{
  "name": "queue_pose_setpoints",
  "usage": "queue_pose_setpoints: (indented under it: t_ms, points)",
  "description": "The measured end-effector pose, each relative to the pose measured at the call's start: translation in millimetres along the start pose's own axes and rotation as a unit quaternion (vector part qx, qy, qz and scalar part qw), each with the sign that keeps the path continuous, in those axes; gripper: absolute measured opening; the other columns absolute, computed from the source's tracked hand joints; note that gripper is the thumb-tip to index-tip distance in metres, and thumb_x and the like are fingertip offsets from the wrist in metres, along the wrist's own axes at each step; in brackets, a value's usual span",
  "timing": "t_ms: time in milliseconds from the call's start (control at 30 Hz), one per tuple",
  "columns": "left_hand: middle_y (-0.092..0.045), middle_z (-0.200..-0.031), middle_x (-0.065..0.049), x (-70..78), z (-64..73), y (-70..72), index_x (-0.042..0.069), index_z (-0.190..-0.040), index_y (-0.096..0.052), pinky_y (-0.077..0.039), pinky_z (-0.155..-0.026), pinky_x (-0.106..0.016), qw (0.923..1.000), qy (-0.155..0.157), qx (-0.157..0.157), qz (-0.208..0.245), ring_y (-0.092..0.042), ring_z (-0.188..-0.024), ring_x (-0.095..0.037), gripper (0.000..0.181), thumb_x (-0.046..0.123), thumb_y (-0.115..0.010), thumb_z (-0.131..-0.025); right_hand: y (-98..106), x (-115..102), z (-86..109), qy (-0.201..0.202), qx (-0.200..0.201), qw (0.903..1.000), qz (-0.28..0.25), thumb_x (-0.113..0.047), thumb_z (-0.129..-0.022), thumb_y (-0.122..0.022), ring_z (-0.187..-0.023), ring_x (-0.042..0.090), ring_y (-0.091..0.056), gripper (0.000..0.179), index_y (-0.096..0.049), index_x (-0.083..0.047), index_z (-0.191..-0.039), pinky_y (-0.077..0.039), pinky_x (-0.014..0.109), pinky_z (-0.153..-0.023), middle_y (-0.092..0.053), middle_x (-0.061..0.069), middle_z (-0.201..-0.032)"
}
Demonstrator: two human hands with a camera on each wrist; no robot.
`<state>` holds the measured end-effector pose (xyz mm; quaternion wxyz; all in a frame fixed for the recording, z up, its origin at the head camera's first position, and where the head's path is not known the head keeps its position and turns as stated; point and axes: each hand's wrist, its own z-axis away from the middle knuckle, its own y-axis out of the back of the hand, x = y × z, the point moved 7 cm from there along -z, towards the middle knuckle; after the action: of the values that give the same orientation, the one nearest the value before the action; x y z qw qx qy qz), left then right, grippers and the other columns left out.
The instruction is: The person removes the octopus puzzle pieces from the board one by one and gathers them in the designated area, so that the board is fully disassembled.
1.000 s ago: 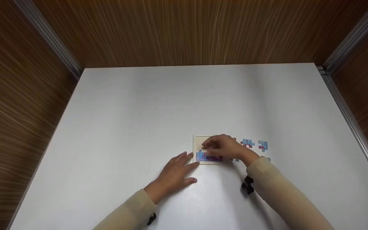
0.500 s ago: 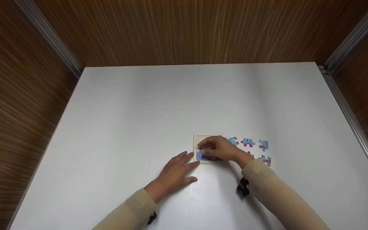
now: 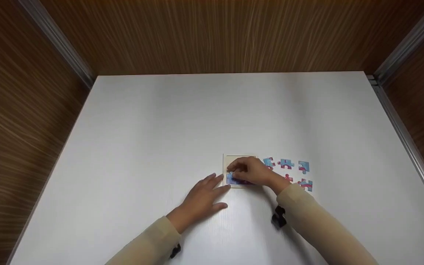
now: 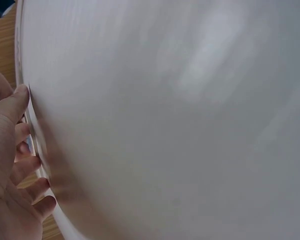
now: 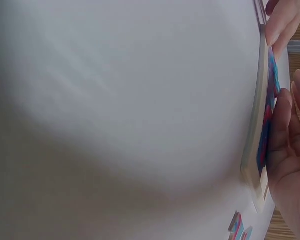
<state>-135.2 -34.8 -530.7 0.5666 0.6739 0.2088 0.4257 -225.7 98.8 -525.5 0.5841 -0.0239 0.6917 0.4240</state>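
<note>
A small pale wooden puzzle board (image 3: 241, 157) lies on the white table, with blue and dark pink jigsaw pieces fitted along its near side. My right hand (image 3: 250, 171) bends over it, fingers curled, thumb tip at a blue puzzle piece (image 3: 229, 179) in the near left part. In the right wrist view the thumb (image 5: 281, 117) meets the raised edge of this puzzle piece (image 5: 273, 75); the fingers' contact is partly hidden. My left hand (image 3: 202, 197) lies with spread, straight fingers, the fingertips at the board's left edge and near left corner.
Right of the board lie several loose puzzle pieces, among them a corner-like one (image 3: 303, 167), a blue and pink one (image 3: 286, 163) and a lower one (image 3: 306, 184). Brown wood-grain panels (image 3: 212, 36) enclose the table at the back and sides.
My right hand has shifted slightly left and lower over the board, covering the blue piece more and uncovering loose pieces on the right. The left hand stays in place.
</note>
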Motion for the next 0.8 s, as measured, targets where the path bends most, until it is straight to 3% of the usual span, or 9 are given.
queue_pose_setpoints:
  t_ms: [500,800]
  points:
    - [-0.036,-0.149,-0.010,1.7,-0.7,0.3,0.017,-0.138,-0.052,-0.033,-0.105,-0.046,0.9998,-0.008,0.013,-0.010,-0.031,-0.136,-0.031,0.054,0.045,-0.059,-0.092,1.6,-1.1,2.8,-0.001,0.013,0.9993,-0.035,0.001,-0.086,-0.066,-0.082,0.014,-0.059,0.010,-0.068,-0.005,-0.094,-0.049,0.029,-0.076,-0.067,0.001,-0.092]
    - [-0.033,-0.151,-0.008,1.8,-1.5,-1.3,0.020,-0.140,-0.050,-0.029,-0.108,-0.044,0.9997,0.015,-0.013,-0.011,-0.027,-0.139,-0.028,0.055,0.046,-0.058,-0.092,0.8,-1.8,4.6,-0.006,0.018,0.9987,-0.048,0.005,-0.083,-0.067,-0.078,0.014,-0.059,0.017,-0.069,-0.006,-0.096,-0.049,0.028,-0.069,-0.066,0.002,-0.092]
